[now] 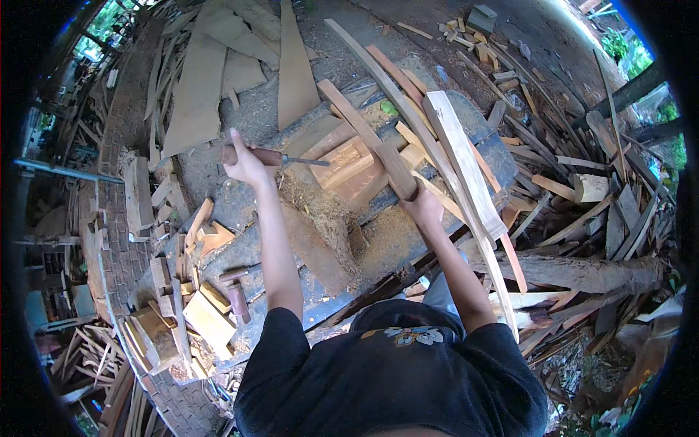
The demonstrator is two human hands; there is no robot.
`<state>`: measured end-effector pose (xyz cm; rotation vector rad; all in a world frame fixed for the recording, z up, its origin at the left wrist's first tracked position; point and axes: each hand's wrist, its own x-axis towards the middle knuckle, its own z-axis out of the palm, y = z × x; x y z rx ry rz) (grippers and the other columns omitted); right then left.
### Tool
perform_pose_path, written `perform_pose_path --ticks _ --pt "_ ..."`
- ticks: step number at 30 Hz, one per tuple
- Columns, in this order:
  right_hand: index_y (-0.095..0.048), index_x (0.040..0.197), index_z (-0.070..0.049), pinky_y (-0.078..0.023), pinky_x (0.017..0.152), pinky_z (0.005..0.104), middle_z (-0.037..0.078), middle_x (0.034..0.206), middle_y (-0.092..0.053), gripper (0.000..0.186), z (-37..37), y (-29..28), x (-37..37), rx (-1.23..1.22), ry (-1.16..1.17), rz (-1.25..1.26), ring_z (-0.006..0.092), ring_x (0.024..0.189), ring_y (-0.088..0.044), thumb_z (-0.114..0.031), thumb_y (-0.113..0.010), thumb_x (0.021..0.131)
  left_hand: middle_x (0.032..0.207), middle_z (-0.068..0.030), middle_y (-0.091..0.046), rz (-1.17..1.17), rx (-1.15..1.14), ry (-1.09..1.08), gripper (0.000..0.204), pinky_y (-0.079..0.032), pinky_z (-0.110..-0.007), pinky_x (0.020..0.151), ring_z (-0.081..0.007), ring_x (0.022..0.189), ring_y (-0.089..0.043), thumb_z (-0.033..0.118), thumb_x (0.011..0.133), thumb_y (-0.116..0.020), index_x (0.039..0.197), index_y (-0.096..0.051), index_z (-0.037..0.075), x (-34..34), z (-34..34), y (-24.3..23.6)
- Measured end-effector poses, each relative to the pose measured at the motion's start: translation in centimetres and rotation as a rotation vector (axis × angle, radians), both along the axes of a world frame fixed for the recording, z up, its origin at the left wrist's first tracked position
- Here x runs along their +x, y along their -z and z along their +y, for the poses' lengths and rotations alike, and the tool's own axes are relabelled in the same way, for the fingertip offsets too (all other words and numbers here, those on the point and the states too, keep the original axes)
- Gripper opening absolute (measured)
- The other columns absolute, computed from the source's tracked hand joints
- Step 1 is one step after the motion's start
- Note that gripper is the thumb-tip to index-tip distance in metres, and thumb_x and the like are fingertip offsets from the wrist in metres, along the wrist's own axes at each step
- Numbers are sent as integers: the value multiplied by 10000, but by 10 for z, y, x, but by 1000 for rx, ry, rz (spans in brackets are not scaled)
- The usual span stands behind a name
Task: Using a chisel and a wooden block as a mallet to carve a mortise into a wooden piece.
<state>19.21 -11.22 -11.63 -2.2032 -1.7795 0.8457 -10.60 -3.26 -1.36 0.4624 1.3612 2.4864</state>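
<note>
Hands on chisel and mallet at a rough bench

Left hand is clenched around the brown wooden handle of a chisel. The thin metal blade of the chisel points to the right, and its tip comes close to a reddish wooden workpiece that lies on the bench. Right hand grasps the lower end of a dark wooden mallet, a thick block that rises over the right side of the workpiece. I cannot tell if the mallet touches the workpiece.

Around the workpiece the bench is dark and worn, with a heap of sawdust just below the piece. A long pale plank lies across the bench to the right of the mallet, and some thin curved strips run beside it. On the left end of the bench stand small wood blocks. Beyond the bench, flat boards lie on the ground, and many offcuts are piled at the right.
</note>
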Motion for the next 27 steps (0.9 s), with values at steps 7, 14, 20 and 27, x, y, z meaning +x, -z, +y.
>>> perform_pose_path --ticks 7,14,20,27 --pt "-403 1222 -122 -477 702 387 187 870 -607 743 -38 -2 -13 39 -23 -7 310 813 -598 -344 -707 581 656 -13 -493 53 -6 97 198 -431 -223 467 -91 503 -473 68 743 -653 747 -455 61 -3 0 -1" --pt "-418 1218 -159 -493 639 397 177 802 -617 727 -60 -2 -6 46 -129 -31 307 734 -614 -334 -700 571 989 -97 -482 504 -128 239 263 -384 -362 844 -218 964 -462 58 680 -677 894 -523 44 37 -34 -9" --pt "-448 1204 -210 -493 690 394 180 837 -620 709 -88 2 -27 -143 -279 -90 297 786 -613 -308 -668 537 1356 -145 -65 1300 -324 -82 570 -63 -555 998 -369 1258 4 167 618 -671 1151 -470 144 79 -48 -18" --pt "-455 1199 -203 -487 708 392 177 850 -621 715 -102 6 -26 -176 -320 -52 294 804 -611 -335 -694 538 1362 -181 -60 1150 -225 -83 650 -62 -554 1004 -412 1262 4 96 616 -667 1214 -427 183 101 -34 -11"
